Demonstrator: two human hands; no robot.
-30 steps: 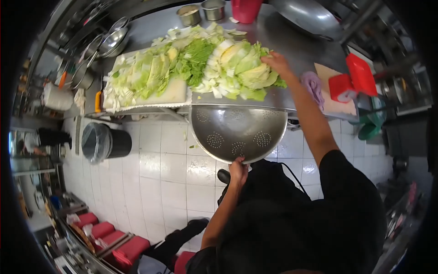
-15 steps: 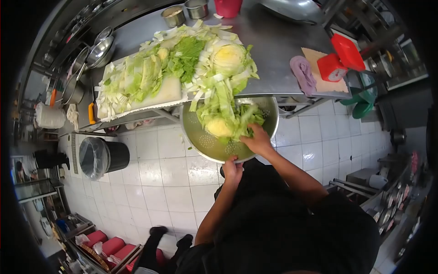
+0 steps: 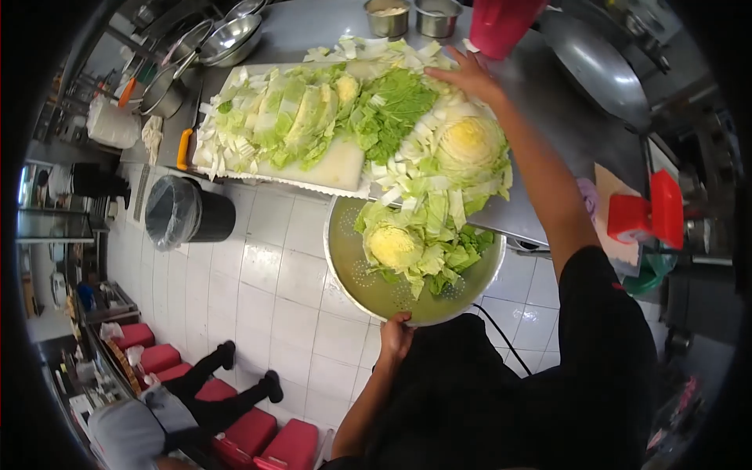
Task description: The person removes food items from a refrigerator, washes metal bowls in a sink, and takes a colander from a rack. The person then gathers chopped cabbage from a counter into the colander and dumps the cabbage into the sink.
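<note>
The left hand (image 3: 397, 335) gripped the near rim of the colander (image 3: 352, 274) and held it just under the counter (image 3: 540, 102) edge. Some cabbage (image 3: 419, 243) lay already inside it, a yellow-hearted piece among loose green leaves. The right hand (image 3: 468, 76) was stretched far out, with the fingers spread flat on the back side of the heap (image 3: 439, 133) of cut leaves. It held nothing closed; it pressed on the pile like a rake. Under its forearm sat a half head (image 3: 468, 141), and from there a trail of leaves hung over the edge into the colander. To the left of this hand more sliced cabbage lay on the board (image 3: 337, 168). An orange-handled knife (image 3: 185, 147) was at the far left end of the board, probably with its blade under the leaves, which I could not see well. Just beyond the fingertips stood a red tub (image 3: 501, 23).

The step in hand seemed to be sweeping the cut cabbage off the counter into the colander. The next move would call for a pull of the right hand toward the body, while the left keeps the rim tight against the edge, so that no leaves drop on the floor.
</note>
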